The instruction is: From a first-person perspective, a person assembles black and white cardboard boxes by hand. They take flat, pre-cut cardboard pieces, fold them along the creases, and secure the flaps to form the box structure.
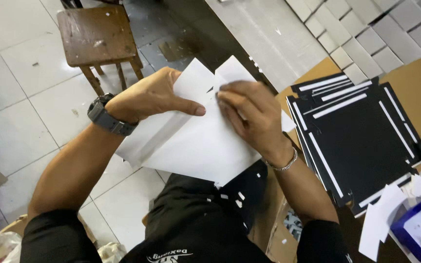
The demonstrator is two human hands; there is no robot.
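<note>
Below me I see a floor (20, 122) of pale square tiles, scuffed and dusty. A worn brown wooden stool (97, 36) stands on it near the top left. To the right, a dark desk (205, 34) edge runs diagonally, under even, flat light.

Matt white paper sheet (196, 141), smooth with one soft fold, held between the left hand (147, 95) and right hand (252, 114). A dark plastic watch (108, 117) and a shiny metal bracelet (283, 164) circle the wrists. Stacked black card panels (361, 141), matt, carry glossy white tape strips (a few paper scraps cling to the black cloth trousers (200, 214)). The wooden stool (98, 36) looks worn and scuffed. Pale floor tiles (20, 87) show a dull sheen; brown cardboard (415, 83) lies flat and rough beside grey board pieces (366, 39).
</note>
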